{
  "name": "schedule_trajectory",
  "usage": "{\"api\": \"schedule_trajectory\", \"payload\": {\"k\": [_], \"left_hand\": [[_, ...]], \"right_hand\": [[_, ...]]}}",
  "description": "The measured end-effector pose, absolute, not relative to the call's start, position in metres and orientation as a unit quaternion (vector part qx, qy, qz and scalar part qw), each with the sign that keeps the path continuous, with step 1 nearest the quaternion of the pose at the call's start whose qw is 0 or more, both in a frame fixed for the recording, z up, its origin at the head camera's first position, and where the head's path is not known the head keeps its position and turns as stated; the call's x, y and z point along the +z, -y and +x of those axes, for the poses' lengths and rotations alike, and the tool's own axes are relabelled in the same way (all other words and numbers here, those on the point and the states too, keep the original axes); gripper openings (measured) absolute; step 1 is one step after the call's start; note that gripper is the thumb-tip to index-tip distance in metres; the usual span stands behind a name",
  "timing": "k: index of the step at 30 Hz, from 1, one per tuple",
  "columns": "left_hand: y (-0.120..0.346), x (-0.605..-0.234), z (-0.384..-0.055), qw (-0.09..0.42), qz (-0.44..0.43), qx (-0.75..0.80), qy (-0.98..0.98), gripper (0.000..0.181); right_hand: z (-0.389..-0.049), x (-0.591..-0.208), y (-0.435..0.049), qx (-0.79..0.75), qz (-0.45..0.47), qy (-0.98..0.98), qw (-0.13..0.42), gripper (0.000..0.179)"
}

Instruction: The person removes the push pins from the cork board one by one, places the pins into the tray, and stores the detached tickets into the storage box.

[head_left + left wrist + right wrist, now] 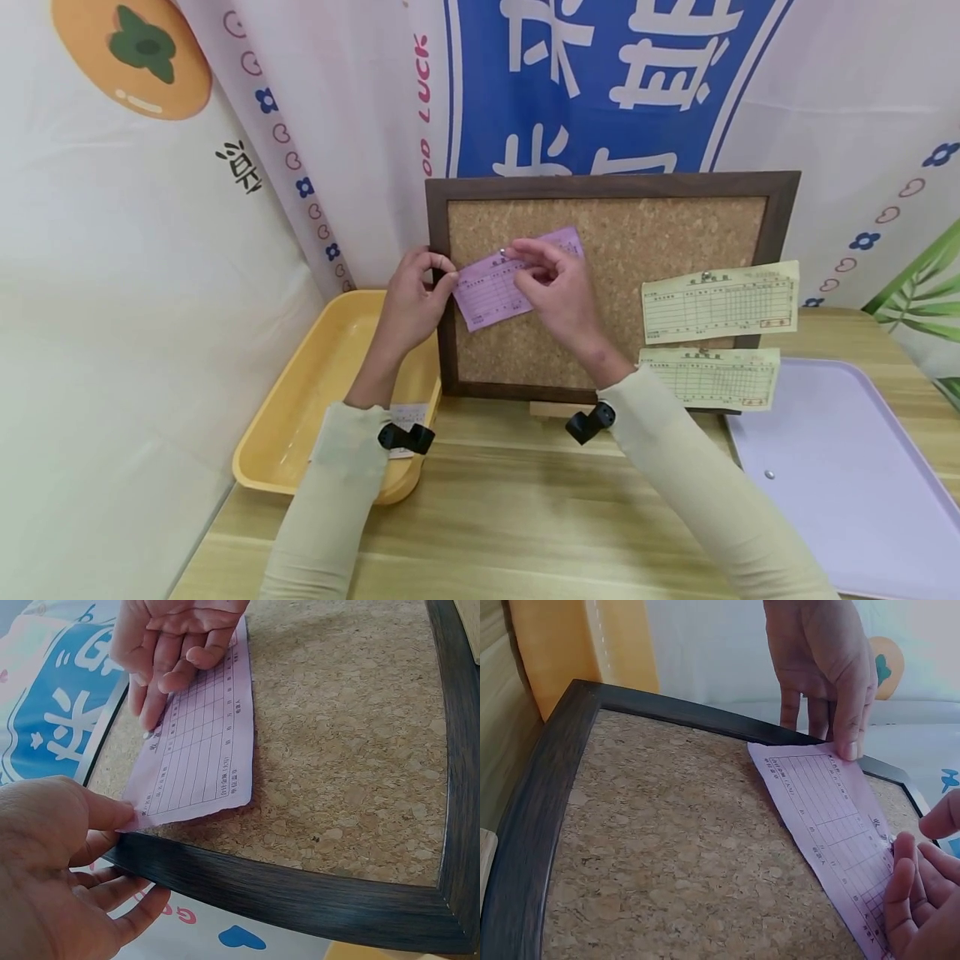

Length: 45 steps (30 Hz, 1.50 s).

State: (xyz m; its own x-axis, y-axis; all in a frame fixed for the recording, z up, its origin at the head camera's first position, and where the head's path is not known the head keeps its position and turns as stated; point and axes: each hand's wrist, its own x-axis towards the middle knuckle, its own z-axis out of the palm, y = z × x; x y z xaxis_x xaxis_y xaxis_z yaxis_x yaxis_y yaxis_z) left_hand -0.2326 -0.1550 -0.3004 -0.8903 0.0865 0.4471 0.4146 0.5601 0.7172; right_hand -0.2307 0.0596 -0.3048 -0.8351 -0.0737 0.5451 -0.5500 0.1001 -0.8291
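A purple receipt slip [491,292] lies tilted against the cork board [615,250], its right end higher. My left hand [417,296] pinches the slip's lower-left corner at the dark frame; in the left wrist view, several of its fingers [139,907] reach behind the frame. A silver pushpin [503,252] sits at the slip's top edge. My right hand [558,292] is over the slip, fingers loosely bent, one fingertip at the pin. Whether that fingertip touches the pin is hard to tell.
Two yellow-green receipt slips [720,302] hang pinned at the board's right side, overlapping its frame. At left, a yellow tray [281,408] contains a pale paper slip [408,414]. A lilac tray [840,500] at right bears a small silver pin [769,474].
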Motion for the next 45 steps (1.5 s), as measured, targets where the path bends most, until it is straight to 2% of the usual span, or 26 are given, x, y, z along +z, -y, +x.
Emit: {"api": "schedule_trajectory", "payload": {"k": [17,25,36,45], "left_hand": [[0.156,-0.302,-0.234,0.190,-0.147,-0.452,0.859,0.007],[0.156,-0.303,-0.233,0.193,-0.144,-0.455,0.857,0.006],[0.156,-0.304,-0.233,0.199,-0.146,-0.456,0.855,0.006],[0.154,-0.304,-0.233,0.209,-0.151,-0.460,0.850,0.006]], "right_hand": [[-0.232,-0.303,-0.054,0.589,0.209,0.748,0.224,0.028],[-0.232,-0.301,-0.054,0.578,0.203,0.759,0.219,0.025],[-0.237,-0.284,-0.055,0.403,0.247,0.849,0.237,0.025],[-0.244,-0.270,-0.054,0.202,0.295,0.886,0.297,0.014]]}}
